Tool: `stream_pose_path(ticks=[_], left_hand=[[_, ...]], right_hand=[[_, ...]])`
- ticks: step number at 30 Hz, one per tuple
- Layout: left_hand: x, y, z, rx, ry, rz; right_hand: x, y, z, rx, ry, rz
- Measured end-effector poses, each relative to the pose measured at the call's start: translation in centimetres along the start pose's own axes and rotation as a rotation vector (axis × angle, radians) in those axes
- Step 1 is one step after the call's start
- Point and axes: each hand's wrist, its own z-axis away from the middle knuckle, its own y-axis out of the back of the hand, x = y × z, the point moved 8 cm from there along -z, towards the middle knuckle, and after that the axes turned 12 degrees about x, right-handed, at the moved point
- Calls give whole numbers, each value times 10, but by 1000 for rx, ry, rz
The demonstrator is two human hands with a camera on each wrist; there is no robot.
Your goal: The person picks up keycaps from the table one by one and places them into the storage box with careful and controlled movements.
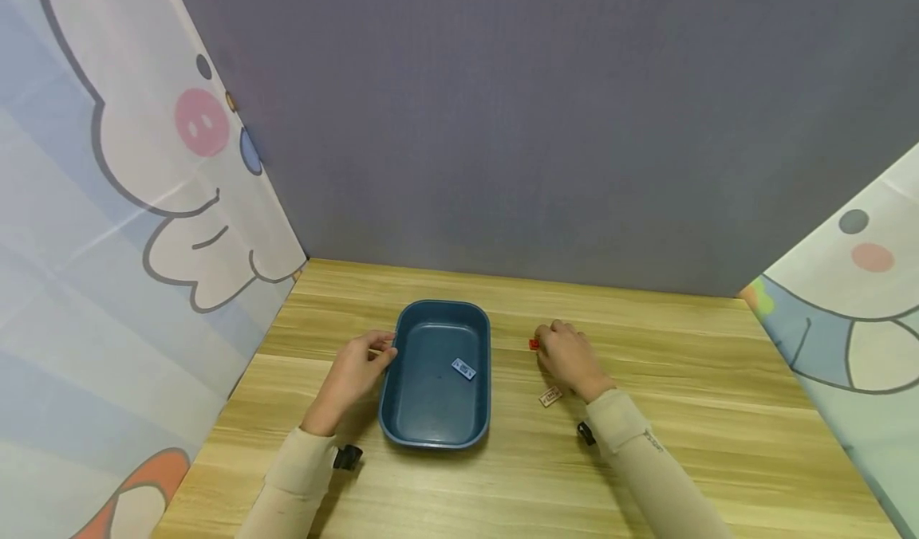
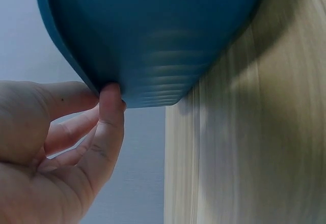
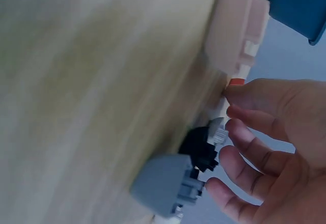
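Downward head, close wrist views share the tray

The head view had soft, rather even light, with a pale shine on the front of the table. Faint shadows lay beside both sleeves. In the left wrist view, pale glare striped the tray; the right wrist view was hazy and quite blurred.

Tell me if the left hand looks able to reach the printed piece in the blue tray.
Probably yes: the blue tray is open on top and nothing covers the printed piece. The left hand pinches the tray, so it would likely have to let go first.
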Motion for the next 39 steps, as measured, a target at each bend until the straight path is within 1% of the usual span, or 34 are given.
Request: stream_pose_path(ticks=[5, 8, 12, 16, 20, 24, 27, 30, 34, 39], left_hand=[[1, 0, 0, 4, -3, 4], [1, 0, 1, 4, 0, 6], [2, 0, 1, 3, -1, 12], [0, 0, 1, 0, 3, 13], [-1, 1, 1, -3, 11, 14], [-2, 0, 0, -3, 11, 13], [-2, 0, 1, 0, 7, 15], [-1, 0, 1, 4, 3, 17], [-1, 0, 1, 6, 0, 17], [-1, 0, 1, 9, -3, 18]], right_hand=[[2, -4, -1, -31, -21, 29], [3, -5, -1, -35, -27, 38], [4, -5, 0, -31, -35, 44], [0, 1, -1, -7, -28, 32], [-12, 13, -4, 48, 13, 16], [-30, 30, -9, 114, 75, 13], [-44, 40, -14, 147, 111, 12], [-56, 45, -18, 155, 122, 5], [-71, 48, -24, 139, 131, -5], [-89, 48, -29, 146, 182, -9]])
